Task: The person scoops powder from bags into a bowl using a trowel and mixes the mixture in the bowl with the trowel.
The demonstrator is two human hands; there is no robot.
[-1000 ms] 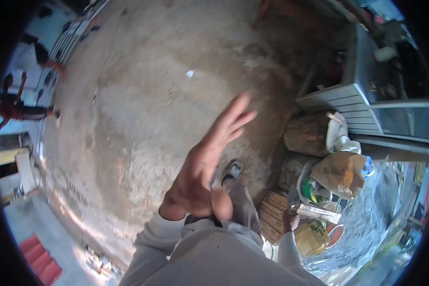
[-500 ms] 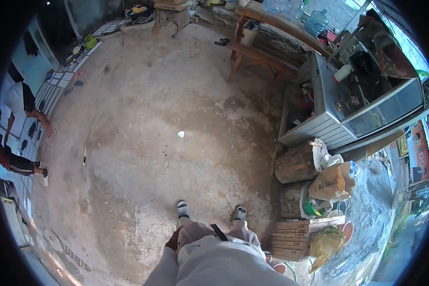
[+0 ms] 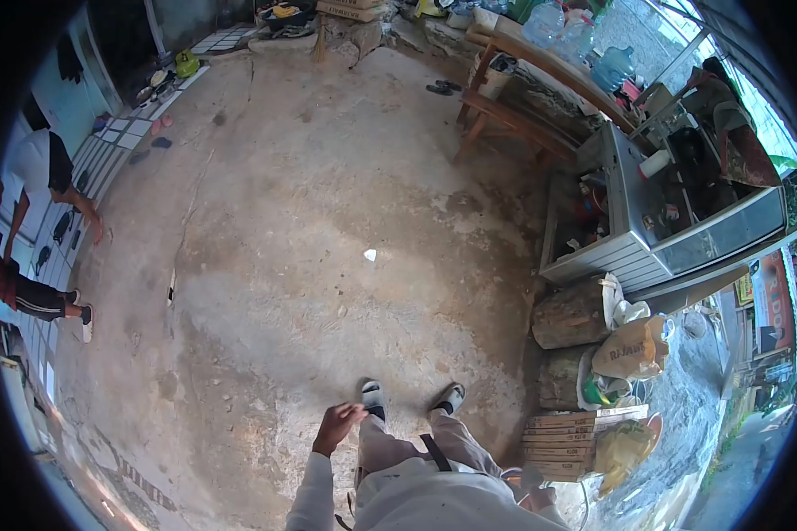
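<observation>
My left hand (image 3: pixel 335 427) is out in front of my left thigh, with loosely bent fingers partly apart. I see nothing in it. It hangs above the concrete floor (image 3: pixel 274 265), close to my left sandalled foot (image 3: pixel 372 396). At the lower right, by my hip, my right hand (image 3: pixel 533 498) is small and blurred against my pale sleeve; its fingers cannot be made out. A small white scrap (image 3: pixel 370 255) lies on the floor ahead, apart from both hands.
A glass display case (image 3: pixel 633 234), logs (image 3: pixel 571 316) and stacked flat boxes (image 3: pixel 558 442) line the right side. Behind stand a wooden bench (image 3: pixel 522 122) and water jugs (image 3: pixel 613 68). Two people are at the left; one bends over (image 3: pixel 34 168) near the tiled step (image 3: pixel 115 146).
My left hand has swung forward from beside my thigh into plain view. The surroundings have shifted rightward in view, and my feet have changed position slightly.
</observation>
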